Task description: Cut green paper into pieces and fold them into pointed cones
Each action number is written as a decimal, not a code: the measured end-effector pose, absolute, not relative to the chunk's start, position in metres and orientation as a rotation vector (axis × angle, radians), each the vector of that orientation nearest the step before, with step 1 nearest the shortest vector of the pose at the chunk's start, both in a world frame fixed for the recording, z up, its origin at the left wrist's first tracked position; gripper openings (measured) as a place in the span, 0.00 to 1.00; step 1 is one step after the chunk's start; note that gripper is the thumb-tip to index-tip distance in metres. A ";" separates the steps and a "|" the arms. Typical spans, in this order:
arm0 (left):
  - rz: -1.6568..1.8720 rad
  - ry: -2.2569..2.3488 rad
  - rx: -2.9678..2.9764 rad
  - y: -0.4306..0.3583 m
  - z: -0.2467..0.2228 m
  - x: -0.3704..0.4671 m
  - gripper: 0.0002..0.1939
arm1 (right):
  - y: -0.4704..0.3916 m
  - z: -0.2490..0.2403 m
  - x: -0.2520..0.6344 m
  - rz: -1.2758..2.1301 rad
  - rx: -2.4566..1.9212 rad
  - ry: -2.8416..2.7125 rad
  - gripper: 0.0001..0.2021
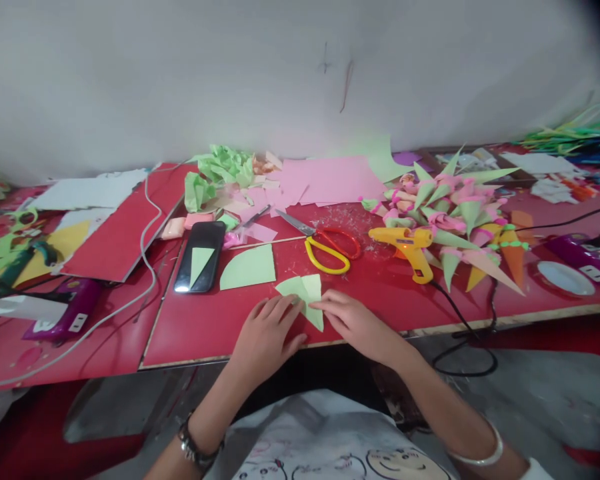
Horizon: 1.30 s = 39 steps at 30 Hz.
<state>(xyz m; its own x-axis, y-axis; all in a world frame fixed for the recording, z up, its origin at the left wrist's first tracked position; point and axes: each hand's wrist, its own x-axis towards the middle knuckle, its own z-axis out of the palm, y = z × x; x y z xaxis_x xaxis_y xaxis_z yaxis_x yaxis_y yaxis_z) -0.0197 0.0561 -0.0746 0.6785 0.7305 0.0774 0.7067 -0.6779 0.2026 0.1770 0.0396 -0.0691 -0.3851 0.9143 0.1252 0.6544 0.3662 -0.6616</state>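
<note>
A printed white shirt [330,437], cut off below, was nearest. Past it, the left hand [266,335] kept its fingers close, thumb apart; the right hand [357,323] stretched its forefinger onto the green paper [310,290]. I couldn't tell whether either pinched it. Creased, pointed nearward, the paper lay near the table's [200,333] front edge, its lower left hidden by fingers. Scissors [314,233] lay beyond.

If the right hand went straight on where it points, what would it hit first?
First the pale green paper, which the right hand seems to touch; then probably the left hand, though depth is unclear.
</note>
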 end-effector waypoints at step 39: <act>0.446 1.574 2.394 0.043 -0.078 -0.021 0.10 | 0.063 -0.089 0.173 0.488 -1.448 -2.227 0.10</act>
